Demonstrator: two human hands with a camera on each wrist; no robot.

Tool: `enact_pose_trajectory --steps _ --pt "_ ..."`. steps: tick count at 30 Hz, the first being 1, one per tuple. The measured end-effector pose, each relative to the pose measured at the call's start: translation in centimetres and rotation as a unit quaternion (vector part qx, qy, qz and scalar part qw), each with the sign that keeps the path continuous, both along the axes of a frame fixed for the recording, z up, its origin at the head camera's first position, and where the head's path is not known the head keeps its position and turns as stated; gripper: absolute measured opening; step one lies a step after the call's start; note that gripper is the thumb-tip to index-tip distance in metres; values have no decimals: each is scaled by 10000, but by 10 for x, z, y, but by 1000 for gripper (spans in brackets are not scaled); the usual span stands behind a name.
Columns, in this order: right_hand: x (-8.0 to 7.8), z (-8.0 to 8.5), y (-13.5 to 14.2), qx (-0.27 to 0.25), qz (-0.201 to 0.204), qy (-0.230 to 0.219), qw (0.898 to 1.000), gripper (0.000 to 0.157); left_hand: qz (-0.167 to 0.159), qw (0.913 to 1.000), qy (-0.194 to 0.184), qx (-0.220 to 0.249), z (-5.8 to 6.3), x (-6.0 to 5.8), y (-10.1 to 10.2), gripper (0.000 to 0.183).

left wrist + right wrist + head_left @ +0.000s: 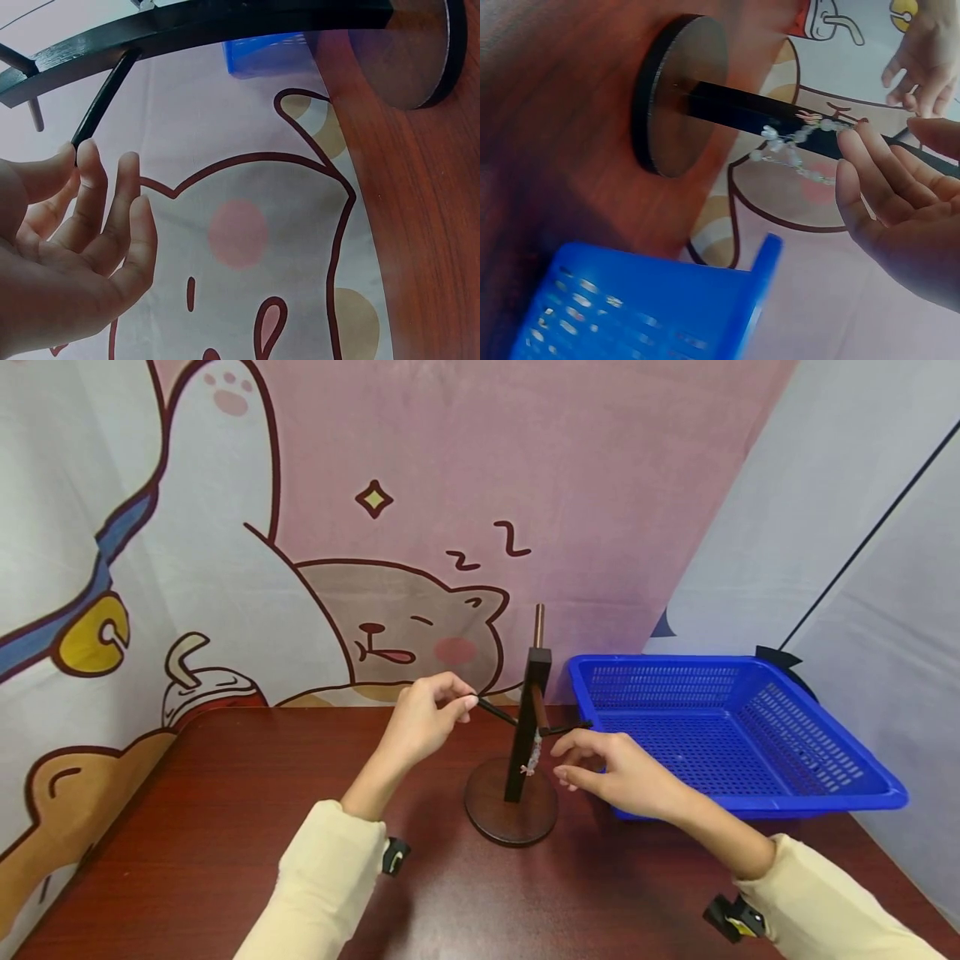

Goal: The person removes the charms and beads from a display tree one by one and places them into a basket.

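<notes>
A dark wooden display stand (519,752) with a round base and several pegs stands upright on the table. My left hand (423,714) pinches the end of its left peg (105,97) between thumb and forefinger, the other fingers loosely bent. A bracelet of clear and pale beads (801,136) hangs beside the post, below the pegs. Right by the bracelet is my right hand (618,777), fingers gently bent and the thumb apart from them. In the right wrist view its fingertips (847,146) overlap the upper end of the bracelet.
A blue plastic basket (750,806) with perforated walls stands to the right of the stand, close to my right hand. The reddish-brown table (225,827) runs back to a cartoon-printed cloth (600,485).
</notes>
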State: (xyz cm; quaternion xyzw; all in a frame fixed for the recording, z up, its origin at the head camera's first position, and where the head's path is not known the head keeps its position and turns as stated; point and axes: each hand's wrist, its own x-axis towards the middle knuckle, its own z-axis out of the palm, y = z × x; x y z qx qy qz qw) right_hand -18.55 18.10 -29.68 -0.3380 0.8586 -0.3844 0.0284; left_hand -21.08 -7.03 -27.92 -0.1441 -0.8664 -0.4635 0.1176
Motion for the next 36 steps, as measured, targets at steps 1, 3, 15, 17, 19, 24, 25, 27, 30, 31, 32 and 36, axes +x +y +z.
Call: enact_pose_trajectory --steps 1,3,15,17,19,24,25,27,30,31,32,36 --pt "0 -2 0 -14 12 -78 10000 14 -3 10000 6 4 0 0 0 5" --pt "-1 -6 -1 -36 16 -228 9997 16 -8 10000 -4 11 0 0 0 5" --pt "-7 -27 -3 -16 107 -615 9980 23 -8 10000 -68 52 0 1 0 5" --pt "-9 -30 -4 -80 139 -704 9974 25 -15 9999 -83 65 0 0 0 4" --pt "-10 -33 -6 -146 178 -787 9966 25 -15 9999 -98 74 0 1 0 4" --pt "-12 -37 -9 -301 240 -958 9947 23 -22 10000 -77 60 0 1 0 4" --pt "-13 -38 -10 -344 252 -993 9941 23 -22 10000 -73 57 1 2 0 4" --pt "-14 -39 -11 -465 306 -1075 9926 23 -15 9999 -80 64 1 3 1 4" --pt "-15 -40 -12 -637 413 -1186 9900 22 4 9999 -84 59 1 3 1 4" --pt "-16 -41 -12 -684 448 -1199 9894 21 13 10000 -81 52 1 3 1 4" --pt "-16 -41 -12 -729 484 -1217 9887 21 20 10000 -81 47 1 3 1 4" --pt "-17 -43 -12 -877 628 -1246 9863 18 28 10000 -63 21 1 2 1 4"
